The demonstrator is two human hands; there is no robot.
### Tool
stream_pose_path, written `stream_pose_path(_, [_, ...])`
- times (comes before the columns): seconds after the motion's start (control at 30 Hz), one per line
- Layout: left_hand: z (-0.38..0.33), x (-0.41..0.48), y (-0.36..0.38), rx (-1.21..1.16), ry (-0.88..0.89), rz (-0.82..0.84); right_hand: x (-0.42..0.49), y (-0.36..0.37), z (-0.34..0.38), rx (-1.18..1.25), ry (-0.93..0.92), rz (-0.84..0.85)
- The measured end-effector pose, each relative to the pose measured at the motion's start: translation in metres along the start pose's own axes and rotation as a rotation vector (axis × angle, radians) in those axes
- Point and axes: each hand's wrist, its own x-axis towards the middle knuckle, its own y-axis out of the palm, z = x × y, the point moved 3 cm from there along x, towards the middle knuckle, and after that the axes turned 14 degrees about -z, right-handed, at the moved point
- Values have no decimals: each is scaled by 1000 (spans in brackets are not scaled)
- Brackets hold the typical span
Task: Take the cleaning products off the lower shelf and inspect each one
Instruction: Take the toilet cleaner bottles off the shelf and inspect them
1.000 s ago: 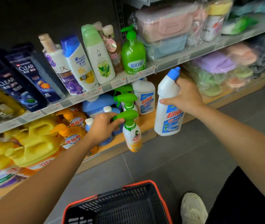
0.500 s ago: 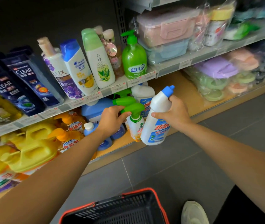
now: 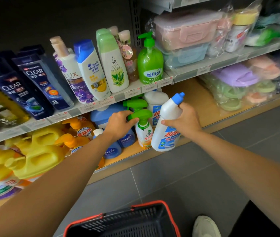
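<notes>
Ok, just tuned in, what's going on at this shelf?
A person is working the lower shelf. The right-hand grip holds a white blue-capped bottle, tilted, in front of it. The left-hand grip is curled round the green trigger head of a spray bottle at the shelf's front edge. A basket sits below.

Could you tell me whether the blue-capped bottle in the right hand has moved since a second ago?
Yes: the blue-capped bottle moved left and down, toward the shelved white bottle.

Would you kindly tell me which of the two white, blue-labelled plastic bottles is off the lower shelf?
The blue-capped white bottle gripped by the right hand, tilted in front of the shelf; the other white bottle stands on it behind.
</notes>
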Motion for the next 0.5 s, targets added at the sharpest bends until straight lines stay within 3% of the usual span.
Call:
stream_pose_path(0.1, [-6,-11,-9,94,2,8,-6,-10,10,27,2,6])
stream_pose_path(0.23, [-26,-51,-32,46,75,-168,-23,-24,29,94,38,53])
stream_pose_path(0.3, [-39,-79,-40,-68,100,-90,-35,-31,43,162,54,106])
stream_pose_path(0.43, [-57,-123,-54,-321,-84,227,-63,-34,78,288,64,228])
stream_pose_path(0.5, [-59,-138,-66,-399,-114,246,-83,-30,98,329,64,292])
